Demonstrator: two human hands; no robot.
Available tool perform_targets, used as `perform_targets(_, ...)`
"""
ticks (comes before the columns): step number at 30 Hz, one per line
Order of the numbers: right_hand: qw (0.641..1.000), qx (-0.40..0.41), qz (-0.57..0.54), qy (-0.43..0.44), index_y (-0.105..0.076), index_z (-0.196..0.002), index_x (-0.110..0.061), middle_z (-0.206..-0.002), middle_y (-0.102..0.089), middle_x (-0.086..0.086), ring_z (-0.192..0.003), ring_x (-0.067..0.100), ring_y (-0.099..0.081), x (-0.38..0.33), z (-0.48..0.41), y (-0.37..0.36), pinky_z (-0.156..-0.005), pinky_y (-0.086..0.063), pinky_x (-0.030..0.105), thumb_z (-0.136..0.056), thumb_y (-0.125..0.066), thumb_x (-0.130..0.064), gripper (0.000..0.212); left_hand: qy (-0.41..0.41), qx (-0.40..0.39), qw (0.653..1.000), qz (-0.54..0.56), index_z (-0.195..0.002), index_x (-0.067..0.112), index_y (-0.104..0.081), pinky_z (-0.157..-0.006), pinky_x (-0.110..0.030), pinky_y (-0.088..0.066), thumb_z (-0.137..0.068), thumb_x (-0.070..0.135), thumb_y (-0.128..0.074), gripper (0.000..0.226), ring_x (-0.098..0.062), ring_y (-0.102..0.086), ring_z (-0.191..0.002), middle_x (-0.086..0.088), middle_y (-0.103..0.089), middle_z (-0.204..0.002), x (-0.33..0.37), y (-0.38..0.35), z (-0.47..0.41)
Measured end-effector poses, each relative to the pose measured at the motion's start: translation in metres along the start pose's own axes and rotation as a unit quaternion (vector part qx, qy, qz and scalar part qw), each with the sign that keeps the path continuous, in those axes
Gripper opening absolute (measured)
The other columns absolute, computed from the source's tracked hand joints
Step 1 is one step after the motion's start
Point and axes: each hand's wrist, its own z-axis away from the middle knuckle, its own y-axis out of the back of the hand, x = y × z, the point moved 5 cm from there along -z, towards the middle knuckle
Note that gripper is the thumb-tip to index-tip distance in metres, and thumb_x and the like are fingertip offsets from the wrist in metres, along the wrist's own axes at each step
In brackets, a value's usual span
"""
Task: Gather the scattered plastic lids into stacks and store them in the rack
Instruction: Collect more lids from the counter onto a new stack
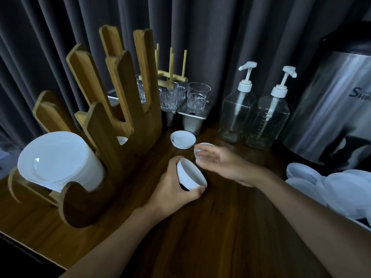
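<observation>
My left hand [172,189] grips a stack of small white plastic lids [190,175], held tilted just above the wooden counter. My right hand [218,161] hovers beside it with fingers apart, blurred, over a single white lid [200,147] that is partly hidden; I cannot tell whether the fingers touch it. Another loose lid [183,139] lies upside down further back. The wooden rack [112,149] stands at the left and holds a stack of larger white lids [60,159] in its lowest slot. A small lid [122,140] shows through the rack's gap.
A pile of larger translucent lids [329,183] lies at the right edge. Behind stand two pump bottles [236,111], several glasses [197,97] on metal trays, a small peg stand [170,77] and a steel urn [337,109]. A dark curtain hangs behind.
</observation>
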Motion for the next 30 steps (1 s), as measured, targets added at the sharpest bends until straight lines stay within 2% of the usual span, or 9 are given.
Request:
perform_targets(2, 0.991, 0.117, 0.064, -0.009, -0.047, -0.144, -0.027, -0.143, -0.052, 0.000, -0.129, 0.011, -0.049, 0.009, -0.015, 0.018, -0.109, -0.041, 0.031, -0.088, -0.073, -0.040, 0.063, 0.018, 0.000, 0.999, -0.030, -0.132, 0.039, -0.032, -0.085, -0.017, -0.051, -0.066, 0.043, -0.091, 0.089, 0.003, -0.054, -0.111, 0.021, -0.052, -0.119, -0.005, 0.007, -0.002)
perform_targets(3, 0.982, 0.143, 0.121, -0.021, -0.046, -0.144, -0.027, -0.144, -0.050, 0.000, -0.131, 0.015, -0.046, 0.014, -0.022, 0.025, -0.111, -0.039, 0.036, -0.085, -0.075, -0.046, 0.068, 0.028, 0.006, 0.999, -0.029, -0.132, 0.039, -0.030, -0.084, -0.018, -0.052, -0.066, 0.044, -0.091, 0.090, 0.001, -0.055, -0.110, 0.020, -0.052, -0.118, -0.006, 0.009, -0.002)
perform_targets(5, 0.965, 0.140, 0.215, -0.061, -0.040, -0.147, -0.030, -0.151, -0.041, 0.000, -0.139, 0.023, -0.035, 0.026, -0.035, 0.031, -0.114, -0.033, 0.047, -0.079, -0.075, -0.054, 0.081, 0.039, 0.014, 0.999, -0.024, -0.132, 0.038, -0.030, -0.083, -0.021, -0.054, -0.064, 0.044, -0.092, 0.092, -0.003, -0.057, -0.108, 0.018, -0.053, -0.117, -0.008, 0.010, -0.005)
perform_targets(8, 0.960, 0.100, 0.241, -0.105, -0.030, -0.152, -0.032, -0.158, -0.032, 0.001, -0.146, 0.029, -0.021, 0.034, -0.051, 0.029, -0.114, -0.028, 0.048, -0.074, -0.080, -0.051, 0.095, 0.041, 0.014, 0.999, -0.024, -0.133, 0.035, -0.030, -0.084, -0.024, -0.056, -0.063, 0.044, -0.092, 0.094, -0.004, -0.058, -0.108, 0.017, -0.053, -0.117, -0.010, 0.009, -0.008)
perform_targets(13, 0.950, 0.100, 0.268, -0.125, -0.024, -0.154, -0.033, -0.156, -0.036, 0.006, -0.144, 0.034, -0.029, 0.042, -0.071, 0.028, -0.108, -0.035, 0.046, -0.071, -0.082, -0.048, 0.102, 0.038, 0.015, 0.999, -0.026, -0.134, 0.036, -0.029, -0.084, -0.021, -0.055, -0.064, 0.043, -0.093, 0.095, -0.002, -0.057, -0.109, 0.019, -0.051, -0.118, -0.012, 0.009, -0.008)
perform_targets(16, 0.955, 0.117, 0.245, -0.119, -0.027, -0.152, -0.031, -0.149, -0.044, 0.007, -0.137, 0.032, -0.041, 0.045, -0.073, 0.032, -0.104, -0.041, 0.042, -0.073, -0.081, -0.047, 0.097, 0.037, 0.020, 0.999, -0.023, -0.132, 0.037, -0.030, -0.082, -0.016, -0.054, -0.064, 0.042, -0.093, 0.093, 0.006, -0.055, -0.108, 0.020, -0.051, -0.116, -0.011, 0.010, -0.008)
perform_targets(18, 0.973, 0.123, 0.173, -0.093, -0.029, -0.151, -0.029, -0.141, -0.049, 0.006, -0.129, 0.026, -0.049, 0.038, -0.067, 0.034, -0.103, -0.046, 0.043, -0.073, -0.084, -0.044, 0.097, 0.036, 0.024, 0.999, -0.022, -0.131, 0.037, -0.030, -0.080, -0.011, -0.051, -0.065, 0.039, -0.093, 0.091, 0.012, -0.052, -0.107, 0.020, -0.051, -0.115, -0.010, 0.010, -0.008)
perform_targets(22, 0.999, 0.030, 0.007, -0.021, -0.030, -0.150, -0.032, -0.130, -0.056, -0.002, -0.118, 0.010, -0.058, 0.007, -0.042, 0.021, -0.095, -0.054, 0.032, -0.077, -0.085, -0.033, 0.091, 0.036, 0.028, 0.999, -0.025, -0.132, 0.036, -0.029, -0.078, -0.009, -0.049, -0.066, 0.039, -0.092, 0.091, 0.012, -0.051, -0.106, 0.020, -0.050, -0.116, -0.008, 0.011, -0.008)
perform_targets(30, 0.997, -0.082, -0.016, -0.001, -0.030, -0.151, -0.031, -0.143, -0.051, -0.002, -0.127, 0.009, -0.056, 0.004, -0.023, -0.013, -0.109, -0.047, 0.035, -0.078, -0.086, -0.022, 0.093, 0.020, 0.036, 0.999, -0.018, -0.132, 0.032, -0.031, -0.083, -0.009, -0.049, -0.068, 0.036, -0.092, 0.088, 0.011, -0.052, -0.110, 0.020, -0.051, -0.119, -0.004, 0.011, -0.007)
